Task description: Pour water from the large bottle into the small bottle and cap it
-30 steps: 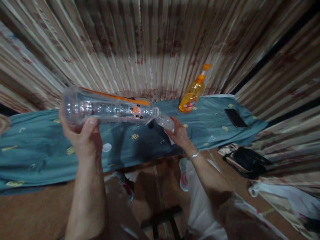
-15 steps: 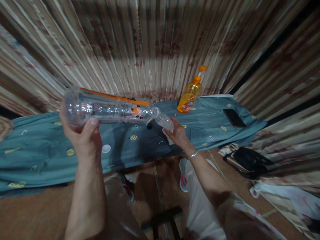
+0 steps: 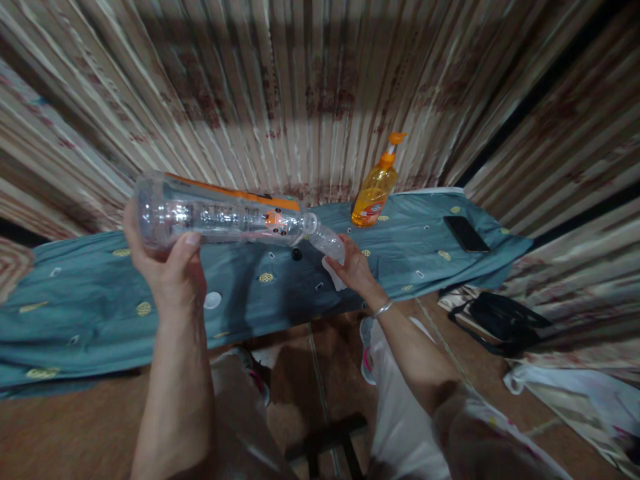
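My left hand [image 3: 173, 270] is wrapped round the base end of a large clear plastic bottle [image 3: 220, 217] with an orange label, held nearly level, its neck towards the right. At that neck is a smaller clear plastic piece [image 3: 327, 241], which slants down to the right. My right hand [image 3: 356, 268] grips this smaller piece between thumb and fingers; its exact shape is partly hidden. Below the hands, a white round disc [image 3: 213, 300] and a small black round thing [image 3: 297, 254] lie on the patterned blue-green cloth [image 3: 250, 303].
An orange pump bottle [image 3: 373, 197] stands at the cloth's back edge. A black phone [image 3: 466, 233] lies to its right. Pleated curtains [image 3: 320, 93] hang behind. On the floor are a black bag [image 3: 503, 320] and a dark stool [image 3: 327, 440].
The view has shifted slightly. The large bottle and both hands keep almost the same pose, and the hold on each thing is unchanged.
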Demonstrator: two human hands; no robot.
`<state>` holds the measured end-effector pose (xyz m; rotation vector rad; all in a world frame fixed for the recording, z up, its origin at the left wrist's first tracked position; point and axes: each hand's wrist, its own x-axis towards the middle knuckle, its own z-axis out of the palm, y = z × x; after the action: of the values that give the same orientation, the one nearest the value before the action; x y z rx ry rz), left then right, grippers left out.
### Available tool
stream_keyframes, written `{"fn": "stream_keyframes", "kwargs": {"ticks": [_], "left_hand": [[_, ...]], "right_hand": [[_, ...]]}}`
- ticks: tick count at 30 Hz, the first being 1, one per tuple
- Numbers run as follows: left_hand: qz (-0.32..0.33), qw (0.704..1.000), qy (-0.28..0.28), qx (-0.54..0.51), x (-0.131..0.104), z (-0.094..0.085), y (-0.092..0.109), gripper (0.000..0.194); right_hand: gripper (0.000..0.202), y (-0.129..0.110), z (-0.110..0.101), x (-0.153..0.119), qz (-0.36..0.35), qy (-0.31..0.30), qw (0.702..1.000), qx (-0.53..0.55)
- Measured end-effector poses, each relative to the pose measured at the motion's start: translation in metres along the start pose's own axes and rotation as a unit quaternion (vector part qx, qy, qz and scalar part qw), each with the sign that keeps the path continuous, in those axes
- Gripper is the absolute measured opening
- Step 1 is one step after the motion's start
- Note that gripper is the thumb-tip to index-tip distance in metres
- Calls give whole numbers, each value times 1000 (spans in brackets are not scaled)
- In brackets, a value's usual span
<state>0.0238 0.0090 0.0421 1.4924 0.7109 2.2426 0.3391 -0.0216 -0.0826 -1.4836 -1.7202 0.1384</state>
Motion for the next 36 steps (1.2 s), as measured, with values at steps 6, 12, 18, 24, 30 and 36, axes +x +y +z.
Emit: {"fn": "stream_keyframes", "kwargs": {"ticks": [6, 12, 18, 24, 30, 36], "left_hand": [[-4, 999, -23, 35, 4, 1, -7, 91], [-9, 1000, -16, 4, 8, 5, -8, 96], [0, 999, -16, 31, 11, 7, -5, 93], [19, 1000, -17, 13, 13, 4, -11, 86], [22, 999, -28, 7, 14, 6, -11, 88], [24, 999, -21, -1, 17, 9, -10, 92]], "right_hand": [[61, 3, -1, 1, -1, 3, 1000, 5], [62, 3, -2, 0, 4, -1, 1000, 5], [63, 2, -2, 0, 7, -5, 1000, 4], [63, 4, -2, 0, 2, -3, 1000, 0], [61, 5, -1, 0, -5, 5, 1000, -1], [62, 5, -3, 0, -5, 5, 1000, 5]]}}
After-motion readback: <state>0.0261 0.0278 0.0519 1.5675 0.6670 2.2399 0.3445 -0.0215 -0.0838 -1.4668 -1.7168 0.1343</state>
